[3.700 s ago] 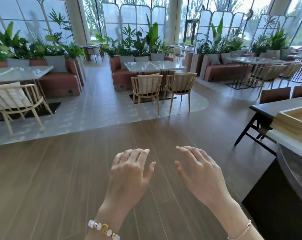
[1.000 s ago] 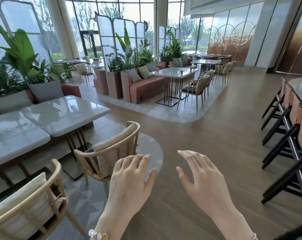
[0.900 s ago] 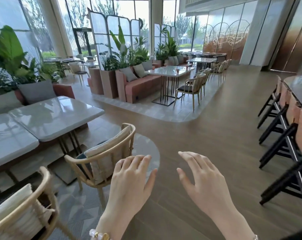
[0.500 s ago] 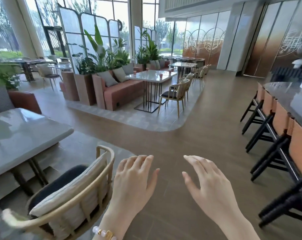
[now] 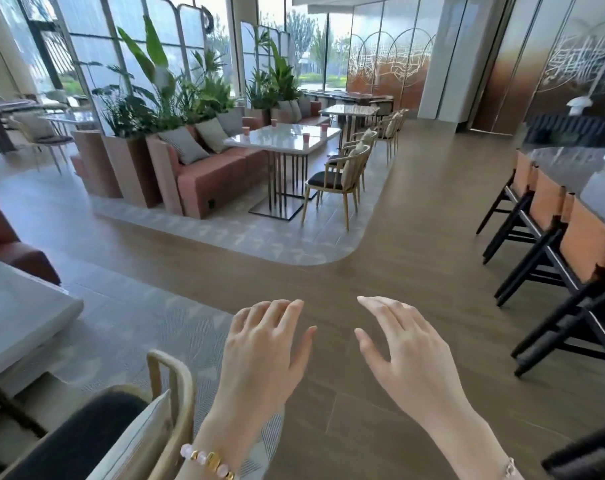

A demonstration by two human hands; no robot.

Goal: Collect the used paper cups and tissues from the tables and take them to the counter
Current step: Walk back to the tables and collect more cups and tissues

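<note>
Nothing is collected yet. The left grip (image 5: 263, 355) and right grip (image 5: 408, 355) are held out over the floor, fingers spread and relaxed, nothing pinched. Four pink cups (image 5: 306, 137) are seen on the far worktop (image 5: 276, 142), spaced out near its edges and well apart from both grips. Tissues cannot be made out at this range. The counter (image 5: 564, 161) is seen at right; nothing delivered is visible on it. All pickup and carrying is judged left to do.
</note>
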